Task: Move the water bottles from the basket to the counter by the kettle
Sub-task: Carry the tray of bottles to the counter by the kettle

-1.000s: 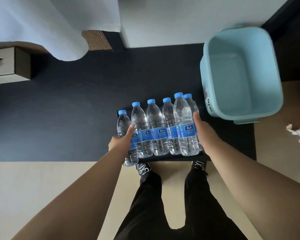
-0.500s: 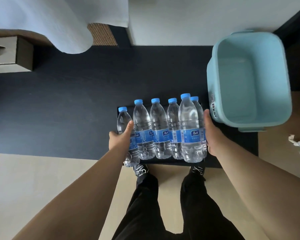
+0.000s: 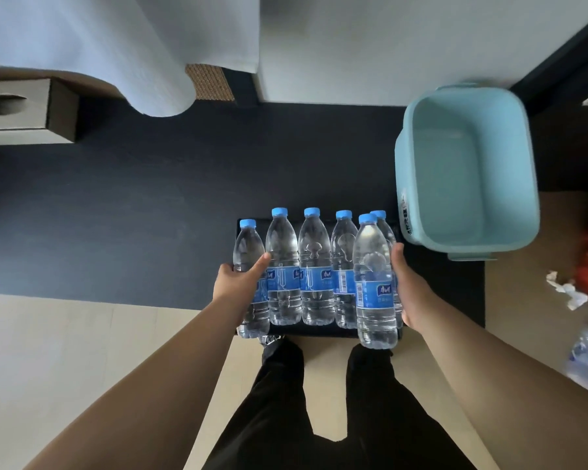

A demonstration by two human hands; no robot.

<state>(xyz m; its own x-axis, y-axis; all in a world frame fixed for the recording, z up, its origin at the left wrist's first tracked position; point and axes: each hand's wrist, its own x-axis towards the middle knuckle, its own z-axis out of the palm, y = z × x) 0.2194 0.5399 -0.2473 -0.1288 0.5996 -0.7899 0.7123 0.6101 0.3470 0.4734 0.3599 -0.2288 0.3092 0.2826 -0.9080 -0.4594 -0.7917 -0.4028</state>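
Item: water bottles (image 3: 314, 266), six, clear, with blue caps and blue labels.
Location: centre of frame, over the black tray (image 3: 306, 331) at the near edge of the dark tabletop (image 3: 116, 215). Five abreast, the sixth in front of the rightmost. Resting or lifted: cannot tell.
Change: right front bottle lower against the tray than half a second ago, its base now past the tray's lower edge. Both grips kept at the row's ends.
Left grip (image 3: 235, 283): at the left end, thumb straight across the second bottle, fingers behind the first, clasping it.
Right grip (image 3: 413, 293): at the right end, thumb up beside the front bottle, fingers hidden; judged clasping and pressing inward.
Basket (image 3: 469, 184): upper right of frame, pale blue, holding no bottles.
Meaning for task: emptying judged done, only bunching and final placing left. Kettle not in view.
Long axis: upright for every bottle.
Pointing: caps toward the upper edge of frame, bases toward the lower edge.
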